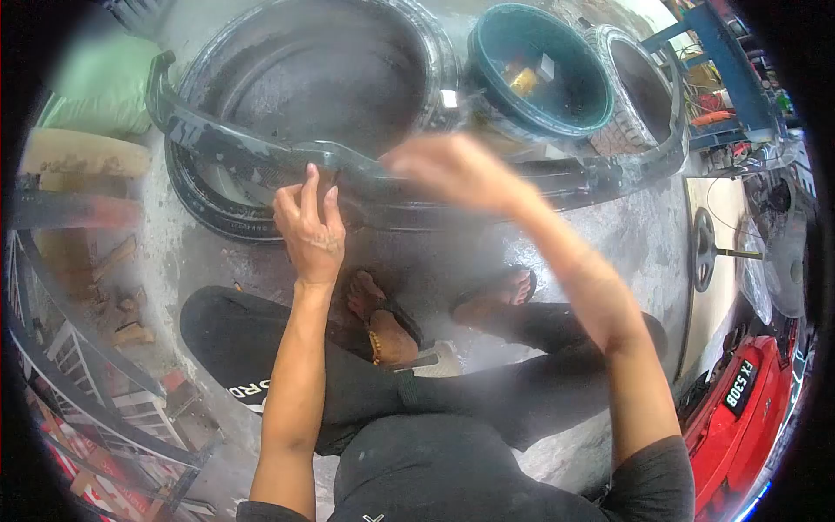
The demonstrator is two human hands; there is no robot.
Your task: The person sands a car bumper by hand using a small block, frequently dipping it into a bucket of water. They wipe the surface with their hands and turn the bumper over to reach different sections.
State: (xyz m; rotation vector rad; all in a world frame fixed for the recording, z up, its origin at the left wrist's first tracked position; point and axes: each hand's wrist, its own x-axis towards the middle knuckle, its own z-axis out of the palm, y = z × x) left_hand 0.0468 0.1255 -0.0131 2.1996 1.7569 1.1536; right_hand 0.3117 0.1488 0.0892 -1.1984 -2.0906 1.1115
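A long dark curved part, like a car bumper lip [539, 178], lies across a large black tire [196, 196] on the wet floor. My left hand [311, 230] is at the near edge of the part, left of its middle, fingers apart and pointing up. Over the middle of the part is my right hand [448, 170], blurred by motion. Its fingers are smeared, and whether they hold anything cannot be made out. Behind the part, a teal basin [487, 83] holds a yellow object [523, 81] and a small whitish block [547, 67].
Another tire [617, 135] stands right of the basin. A green sack [104, 87] is at the upper left, metal racks [78, 383] at the lower left. On the right are a blue metal frame [735, 74], a fan [783, 244] and a red car body part [735, 418].
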